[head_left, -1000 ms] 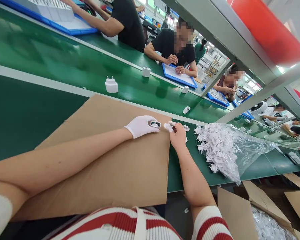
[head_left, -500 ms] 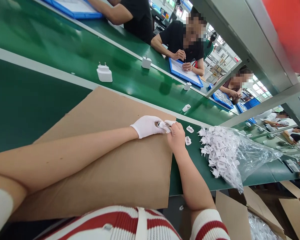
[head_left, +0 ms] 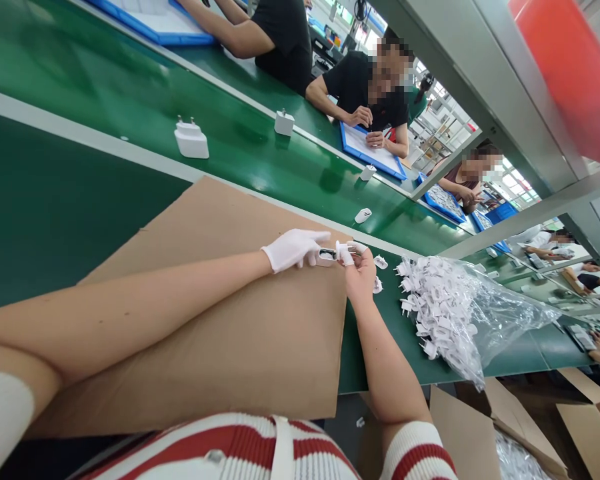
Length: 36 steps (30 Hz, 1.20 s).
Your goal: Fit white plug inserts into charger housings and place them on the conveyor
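My left hand (head_left: 291,250), in a white glove, has its index finger stretched out, while its other fingertips hold a white charger housing (head_left: 326,257) whose open, dark end shows. Just right of the housing, my right hand (head_left: 361,272) pinches a white plug cap (head_left: 344,252) with metal pins; white covers are on some of its fingertips. The cap and housing are close together, and whether they touch is hard to tell. Under both hands lies a brown cardboard sheet (head_left: 220,320). Loose plug caps (head_left: 381,262) rest on the green bench beside my right hand.
A clear plastic bag (head_left: 500,310) full of plug caps lies open at the right. Along the green conveyor (head_left: 240,157) stand white chargers (head_left: 192,141), spaced apart. Co-workers sit across it with blue trays (head_left: 373,152). Metal frame bars cross the upper right; open cartons (head_left: 463,430) stand lower right.
My hands have drawn slightly apart, so the housing and pinned cap now show separately. My left index finger has straightened. The chargers on the conveyor have shifted left.
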Tool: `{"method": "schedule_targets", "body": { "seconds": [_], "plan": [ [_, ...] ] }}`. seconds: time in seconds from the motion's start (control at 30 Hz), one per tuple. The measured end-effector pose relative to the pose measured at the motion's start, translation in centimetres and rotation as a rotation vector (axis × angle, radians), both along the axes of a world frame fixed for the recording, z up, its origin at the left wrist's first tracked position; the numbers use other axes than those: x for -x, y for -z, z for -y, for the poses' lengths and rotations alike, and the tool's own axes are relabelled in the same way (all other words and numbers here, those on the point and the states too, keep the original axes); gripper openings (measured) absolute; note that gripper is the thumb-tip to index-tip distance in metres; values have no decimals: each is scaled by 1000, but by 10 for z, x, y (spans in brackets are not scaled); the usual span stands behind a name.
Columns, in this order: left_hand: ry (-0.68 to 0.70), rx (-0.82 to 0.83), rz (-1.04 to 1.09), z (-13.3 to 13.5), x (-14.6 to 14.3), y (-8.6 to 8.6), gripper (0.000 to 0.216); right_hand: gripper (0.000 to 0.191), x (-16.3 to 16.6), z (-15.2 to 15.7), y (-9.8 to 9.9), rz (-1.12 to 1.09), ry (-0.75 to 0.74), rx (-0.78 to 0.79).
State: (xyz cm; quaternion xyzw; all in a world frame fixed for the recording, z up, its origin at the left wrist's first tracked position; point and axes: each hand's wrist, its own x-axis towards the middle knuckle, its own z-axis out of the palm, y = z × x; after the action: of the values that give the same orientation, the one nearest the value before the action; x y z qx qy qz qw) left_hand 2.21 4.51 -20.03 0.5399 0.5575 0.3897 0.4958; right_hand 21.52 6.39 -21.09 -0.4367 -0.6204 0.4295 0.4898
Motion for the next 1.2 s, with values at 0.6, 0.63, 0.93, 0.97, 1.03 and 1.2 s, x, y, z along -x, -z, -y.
{"method": "schedule_targets", "body": {
  "seconds": [0.6,0.63,0.93,0.97,1.03,1.2],
  "plan": [
    [-330,-159,-279,-15,34,-5,91,33,-7,0,-4,69,87,-131],
    [-222,-211,-330,-12,28,-5,90,32,-9,1,-5,98,77,-149],
    [28,-295,-470,-3,-16,15,35,27,-10,3,-7,589,-35,-548],
    [32,-306,-446,-3,-17,17,37,29,-9,2,-7,635,-43,-571],
    [46,-326,-413,-4,-16,18,40,33,-8,2,-7,711,-58,-598],
    [48,-339,-397,-3,-16,21,44,35,-9,2,-13,851,-85,-658]
  ]
}}
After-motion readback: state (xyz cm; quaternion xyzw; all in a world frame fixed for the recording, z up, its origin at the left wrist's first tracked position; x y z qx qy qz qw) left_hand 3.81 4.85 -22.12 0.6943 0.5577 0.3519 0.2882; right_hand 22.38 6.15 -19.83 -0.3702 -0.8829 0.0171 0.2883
